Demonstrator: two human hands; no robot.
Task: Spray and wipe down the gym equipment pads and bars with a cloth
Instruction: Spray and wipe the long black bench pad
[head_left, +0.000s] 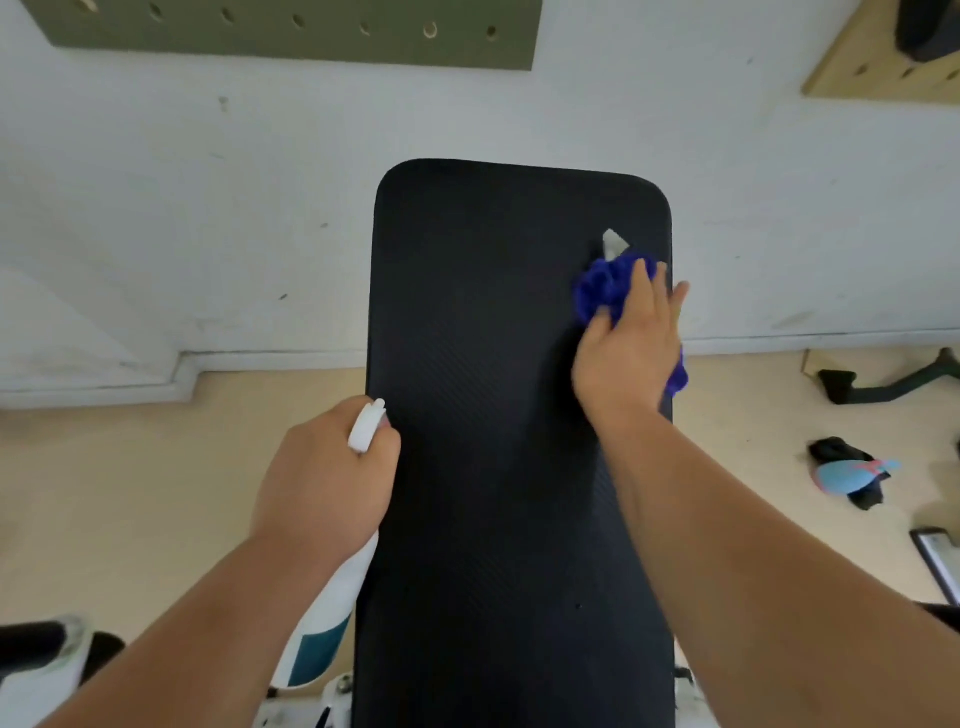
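Note:
A long black bench pad (483, 415) runs up the middle of the head view towards a white wall. My right hand (626, 353) presses a bunched blue cloth (602, 288) flat against the pad near its upper right edge, fingers stretched over it. A small grey tag (614, 243) pokes out beyond the cloth. My left hand (327, 473) grips a white spray bottle (324, 623) with a teal label at the pad's left edge, its white nozzle (366, 425) sticking out above my fingers.
The white wall (208, 208) stands just behind the pad's far end, with pegboards above. On the beige floor at the right lie a black and light-blue item (852, 473), a dark frame foot (883, 384) and a flat framed object (935, 556). White equipment parts (47, 670) sit bottom left.

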